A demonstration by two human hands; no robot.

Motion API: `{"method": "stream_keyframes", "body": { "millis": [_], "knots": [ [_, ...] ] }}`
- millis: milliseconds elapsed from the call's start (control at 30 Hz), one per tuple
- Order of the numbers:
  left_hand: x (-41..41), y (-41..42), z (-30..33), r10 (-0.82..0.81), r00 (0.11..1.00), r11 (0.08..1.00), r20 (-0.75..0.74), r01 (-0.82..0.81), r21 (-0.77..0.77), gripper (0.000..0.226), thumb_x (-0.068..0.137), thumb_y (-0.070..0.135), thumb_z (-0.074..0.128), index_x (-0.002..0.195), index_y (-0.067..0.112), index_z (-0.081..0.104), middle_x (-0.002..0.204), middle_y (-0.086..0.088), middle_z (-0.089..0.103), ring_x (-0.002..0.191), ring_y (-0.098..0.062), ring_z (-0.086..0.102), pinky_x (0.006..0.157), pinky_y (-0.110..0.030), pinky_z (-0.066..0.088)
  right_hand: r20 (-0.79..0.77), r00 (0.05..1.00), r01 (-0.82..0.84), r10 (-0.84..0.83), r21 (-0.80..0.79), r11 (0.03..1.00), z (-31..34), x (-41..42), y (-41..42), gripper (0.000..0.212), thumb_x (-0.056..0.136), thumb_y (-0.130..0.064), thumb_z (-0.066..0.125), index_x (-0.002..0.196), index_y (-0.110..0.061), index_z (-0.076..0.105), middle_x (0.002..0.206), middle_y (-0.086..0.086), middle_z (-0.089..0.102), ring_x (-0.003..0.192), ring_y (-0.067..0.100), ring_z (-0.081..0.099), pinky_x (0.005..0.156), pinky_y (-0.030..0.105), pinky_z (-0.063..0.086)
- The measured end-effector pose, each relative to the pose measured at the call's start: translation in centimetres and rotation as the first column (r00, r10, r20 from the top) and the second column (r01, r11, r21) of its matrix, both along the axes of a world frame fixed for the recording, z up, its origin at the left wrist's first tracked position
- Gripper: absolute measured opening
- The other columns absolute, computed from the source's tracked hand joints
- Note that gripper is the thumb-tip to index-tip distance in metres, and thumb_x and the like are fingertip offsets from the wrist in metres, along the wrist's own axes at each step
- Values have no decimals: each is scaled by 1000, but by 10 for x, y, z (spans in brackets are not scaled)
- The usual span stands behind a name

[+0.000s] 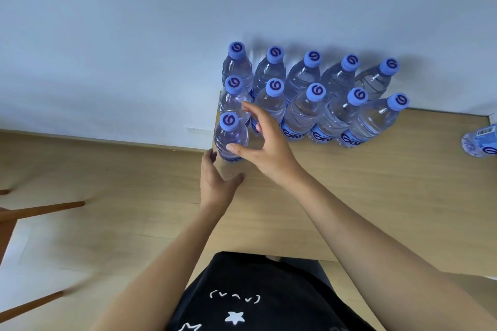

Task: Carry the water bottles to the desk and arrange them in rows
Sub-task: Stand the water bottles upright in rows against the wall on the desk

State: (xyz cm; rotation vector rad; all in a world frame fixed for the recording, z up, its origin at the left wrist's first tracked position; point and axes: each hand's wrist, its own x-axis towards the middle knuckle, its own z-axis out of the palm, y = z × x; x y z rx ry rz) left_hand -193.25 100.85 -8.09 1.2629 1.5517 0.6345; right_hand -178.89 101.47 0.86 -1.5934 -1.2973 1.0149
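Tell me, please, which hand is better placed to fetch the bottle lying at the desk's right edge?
Probably the right hand: its arm already reaches over the desk on the lying bottle's side, thumb just touching the front bottle. The left hand sits at the desk's left corner, farther away.

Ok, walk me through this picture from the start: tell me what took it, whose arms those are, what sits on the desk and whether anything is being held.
There is no machine here. A camera worn on a person's head took the one picture, looking forward and down, so the two bare arms are that person's own. The light wooden desk stands against a pale wall. On it stand clear water bottles with blue caps: a back row of five, a second row of five, and one front bottle starting a third row at the desk's left corner. Another bottle lies on its side at the far right edge. The right hand is open around the front bottle, thumb touching it. The left hand is open just below it, holding nothing.
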Motion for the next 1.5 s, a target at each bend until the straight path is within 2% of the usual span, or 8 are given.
{"method": "stream_keyframes", "body": {
  "millis": [67, 200, 300, 533, 967, 1200, 1367, 1500],
  "knots": [
    [1, -22, 3, 43, 999, 996, -25, -44, -74, 82, 76, 20, 82, 142, 15, 33, 134, 6, 45, 126, -14, 45, 102, -29, 40, -36, 998, 45, -46, -20, 999, 1, 11, -10, 73, 81, -19, 81, 144, -23, 45, 144, -10, 47, 137, 6, 40, 116, 31, 33],
    [21, -49, 17, -47, 997, 980, 64, 59, -193, 56, 79, 19, 80, 124, 23, 47, 126, 5, 55, 111, -8, 55, 78, -15, 44, -65, 989, 129, -131, -34, 991, 1, 39, -37, 64, 84, -20, 79, 139, -31, 48, 143, -14, 49, 136, -1, 41, 117, 37, 35],
    [48, -51, 32, -205, 972, 954, 115, 225, -201, 53, 79, 16, 80, 123, 21, 51, 121, 5, 59, 106, -7, 58, 67, -10, 47, -42, 975, 215, -216, -37, 976, 2, 64, -60, 62, 84, -22, 79, 138, -34, 50, 140, -18, 51, 133, -4, 42, 115, 38, 37],
    [134, -59, 56, -432, 893, 885, 126, 446, -131, 56, 78, 13, 81, 126, 15, 53, 120, 2, 59, 107, -13, 58, 91, -31, 52, -50, 895, 443, -443, -13, 896, 10, 146, -120, 57, 86, -22, 77, 137, -29, 52, 141, -15, 51, 134, 1, 43, 115, 39, 37],
    [354, -125, 72, -615, 779, 774, 119, 626, -94, 54, 82, 16, 77, 130, 14, 51, 121, 0, 60, 106, -13, 57, 93, -31, 50, -51, 740, 669, -671, -45, 742, 26, 356, -214, 51, 88, -21, 75, 134, -25, 53, 134, -13, 54, 122, -8, 48, 108, 27, 39],
    [448, -136, 78, -639, 757, 756, 137, 651, -74, 51, 84, 17, 75, 129, 17, 50, 119, 5, 58, 107, -10, 56, 90, -24, 47, -81, 711, 701, -698, -2, 714, 25, 446, -230, 49, 88, -12, 74, 127, -28, 49, 125, -22, 52, 114, -20, 47, 95, 5, 40],
    [484, -135, 77, -629, 767, 766, 127, 640, -64, 49, 85, 19, 74, 128, 18, 50, 121, 5, 59, 109, -10, 56, 90, -24, 47, -33, 728, 685, -685, -6, 728, 19, 486, -221, 57, 87, -11, 74, 136, -20, 46, 135, -8, 48, 124, -3, 45, 106, 20, 37],
    [495, -131, 75, -607, 786, 783, 118, 617, -76, 44, 86, 20, 73, 125, 20, 52, 118, 8, 59, 107, -9, 58, 90, -23, 48, -10, 788, 615, -616, -37, 787, 13, 508, -202, 64, 85, -13, 76, 140, -17, 45, 139, -7, 47, 127, 2, 44, 107, 22, 35]
  ]
}}
